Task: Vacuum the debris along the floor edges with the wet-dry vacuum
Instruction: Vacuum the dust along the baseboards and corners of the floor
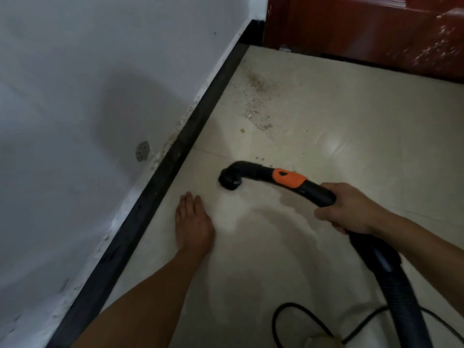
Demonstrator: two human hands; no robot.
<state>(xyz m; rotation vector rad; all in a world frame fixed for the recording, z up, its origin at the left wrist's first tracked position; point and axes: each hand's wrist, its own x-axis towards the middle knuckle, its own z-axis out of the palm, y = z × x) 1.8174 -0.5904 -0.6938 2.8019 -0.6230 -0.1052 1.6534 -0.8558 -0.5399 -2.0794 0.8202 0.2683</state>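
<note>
Nearest the viewer, a thin black power cord (275, 320) loops on the pale tiled floor (339, 116) beside a thick ribbed black hose (401, 297) that runs up to the right hand (349, 209). That hand's fingers are wrapped around the curved black wand (261, 169) of the wet-dry vacuum, just behind an orange collar (288, 178). The wand's long axis runs from right to left, and its round nozzle (229, 182) faces down on the tile, a little out from the black baseboard (175, 156). The left hand (194, 222) lies flat on the floor with straight fingers, holding nothing, just this side of the nozzle. The debris (256, 96), a scatter of tan crumbs and dust, lies beyond the nozzle, farther along the baseboard toward the corner by a red-brown door (364, 23), so the right hand would likely push the wand forward, away from the body. A white scuffed wall (100, 71) fills the left side. No brand, label or writing can be read
</note>
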